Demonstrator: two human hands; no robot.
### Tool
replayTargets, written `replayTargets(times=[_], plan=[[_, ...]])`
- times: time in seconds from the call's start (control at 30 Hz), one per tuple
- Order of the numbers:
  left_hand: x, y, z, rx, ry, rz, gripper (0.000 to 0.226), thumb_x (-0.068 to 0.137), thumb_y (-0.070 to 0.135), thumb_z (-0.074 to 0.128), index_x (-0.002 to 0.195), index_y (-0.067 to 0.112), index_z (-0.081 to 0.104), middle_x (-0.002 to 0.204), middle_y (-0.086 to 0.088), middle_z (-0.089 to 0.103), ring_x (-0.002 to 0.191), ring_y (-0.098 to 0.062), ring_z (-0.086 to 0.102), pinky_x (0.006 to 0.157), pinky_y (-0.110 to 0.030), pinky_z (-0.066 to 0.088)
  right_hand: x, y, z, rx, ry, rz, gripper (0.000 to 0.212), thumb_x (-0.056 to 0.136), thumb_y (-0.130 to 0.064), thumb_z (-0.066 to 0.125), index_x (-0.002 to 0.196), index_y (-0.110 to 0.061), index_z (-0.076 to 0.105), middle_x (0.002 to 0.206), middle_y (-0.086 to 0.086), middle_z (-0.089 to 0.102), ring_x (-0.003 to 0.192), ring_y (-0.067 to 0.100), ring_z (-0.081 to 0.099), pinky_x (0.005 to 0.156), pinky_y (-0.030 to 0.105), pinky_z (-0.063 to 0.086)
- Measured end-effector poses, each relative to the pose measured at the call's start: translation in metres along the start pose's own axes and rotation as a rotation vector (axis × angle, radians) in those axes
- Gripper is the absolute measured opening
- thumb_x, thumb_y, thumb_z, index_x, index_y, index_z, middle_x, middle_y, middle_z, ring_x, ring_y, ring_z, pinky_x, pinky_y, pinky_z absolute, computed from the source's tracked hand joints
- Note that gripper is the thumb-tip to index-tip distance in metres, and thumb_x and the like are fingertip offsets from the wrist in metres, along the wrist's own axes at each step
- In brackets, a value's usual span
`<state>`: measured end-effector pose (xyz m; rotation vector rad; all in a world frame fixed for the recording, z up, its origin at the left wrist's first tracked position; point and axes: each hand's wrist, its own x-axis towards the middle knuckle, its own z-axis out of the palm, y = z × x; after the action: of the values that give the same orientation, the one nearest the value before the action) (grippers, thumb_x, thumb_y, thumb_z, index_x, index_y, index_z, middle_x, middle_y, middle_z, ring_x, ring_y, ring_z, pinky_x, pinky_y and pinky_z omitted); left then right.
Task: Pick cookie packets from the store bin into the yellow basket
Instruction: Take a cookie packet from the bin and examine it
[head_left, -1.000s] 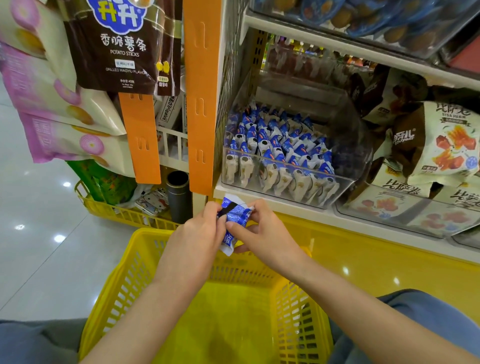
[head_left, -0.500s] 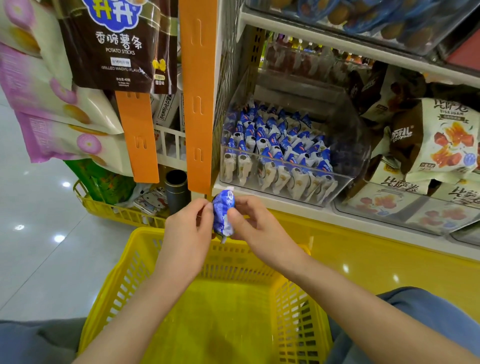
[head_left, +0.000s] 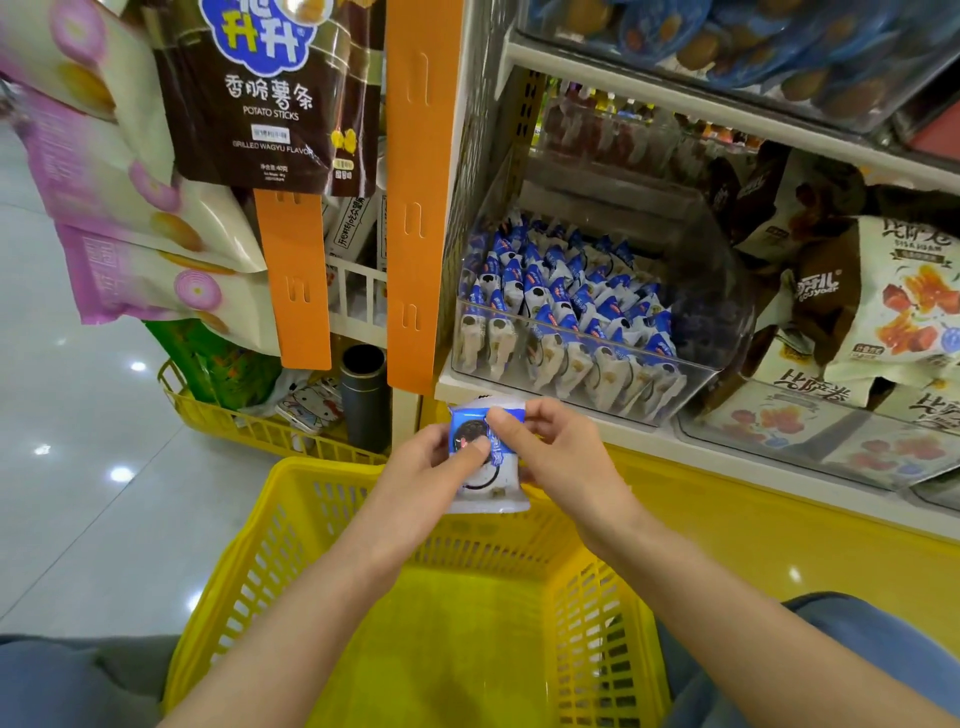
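While I watch through the head camera, shelving (head_left: 415, 208): it fills the upper right of my view. I judge the stock sits at reach height so packets lift straight out.
Yellow basket (head_left: 322, 467): it sits open-topped below the shelf ledge, between the person's legs. I think it is parked under the bin so a released packet falls in. I see no packets lying in it, so I judge the job barely begun.
Store bin (head_left: 722, 301): it is clear-walled and rests on the shelf. Blue-and-white packets (head_left: 561, 306) stand upright in rows, likely so each can be pinched by its top.
Right hand (head_left: 566, 457): its curled fingers pinch the top edge of one packet from the right.
Left hand (head_left: 415, 473): its thumb presses on the printed face and its other fingers are hidden from me. Both hands meet on the same packet.
Cookie packet (head_left: 488, 493): it is out of the bin, held facing the camera just under the shelf ledge and over the basket's far rim, not yet inside. I read the two-handed hold as squaring it up for a look before the drop.
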<state>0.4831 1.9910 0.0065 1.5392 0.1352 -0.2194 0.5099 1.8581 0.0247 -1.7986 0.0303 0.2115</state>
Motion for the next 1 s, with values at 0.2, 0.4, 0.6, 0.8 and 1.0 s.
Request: replayTargets(times=[0.2,0.4,0.6,0.8,1.0], plan=[[-0.002,0.005,-0.002,-0.023,-0.062,0.022,0.020,0.091,0.026,0.055,0.109,0.020,0.060,0.096,0.002,0.072,0.086,-0.004,0.068,0.068,-0.013,0.051,0.002,-0.006,-0.007,-0.095,0.068,-0.155,0.030,0.092,-0.028,0.054,0.074,-0.004,0.055,0.063,0.006,0.063,0.054,0.007,0.059,0.046,0.020,0.048],[0.004,0.008,-0.005,-0.094,0.063,0.076,0.022,0.090,0.027,0.055,0.112,0.025,0.055,0.102,0.005,0.068,0.081,0.007,0.064,0.060,-0.004,0.044,0.036,-0.036,-0.030,-0.315,0.204,-0.403,0.009,0.093,-0.025,0.051,0.093,-0.027,0.059,0.083,-0.011,0.064,0.078,0.002,0.062,0.066,0.012,0.051],[0.007,0.015,-0.010,-0.146,0.206,0.157,0.016,0.090,0.027,0.056,0.106,0.024,0.057,0.097,0.004,0.067,0.073,0.012,0.061,0.052,-0.001,0.041,0.109,-0.058,-0.063,-0.752,0.251,-0.188,0.021,0.090,-0.030,0.058,0.100,-0.015,0.069,0.092,0.000,0.067,0.072,0.004,0.055,0.068,0.017,0.040],[0.011,0.019,-0.013,-0.168,0.254,0.178,0.026,0.088,0.028,0.056,0.112,0.018,0.059,0.097,0.002,0.069,0.079,0.003,0.065,0.060,-0.011,0.050,0.132,-0.056,-0.062,-0.805,0.062,0.019,0.038,0.084,-0.030,0.067,0.094,0.006,0.069,0.084,0.004,0.072,0.059,0.001,0.063,0.065,0.021,0.056],[0.008,0.022,-0.012,-0.241,0.243,0.135,0.024,0.090,0.029,0.053,0.112,0.020,0.056,0.099,-0.001,0.069,0.077,-0.013,0.070,0.053,-0.018,0.052,0.121,-0.065,-0.059,-0.826,0.239,-0.103,0.015,0.088,-0.021,0.060,0.076,-0.015,0.068,0.080,0.002,0.066,0.069,0.015,0.062,0.070,0.032,0.055]])
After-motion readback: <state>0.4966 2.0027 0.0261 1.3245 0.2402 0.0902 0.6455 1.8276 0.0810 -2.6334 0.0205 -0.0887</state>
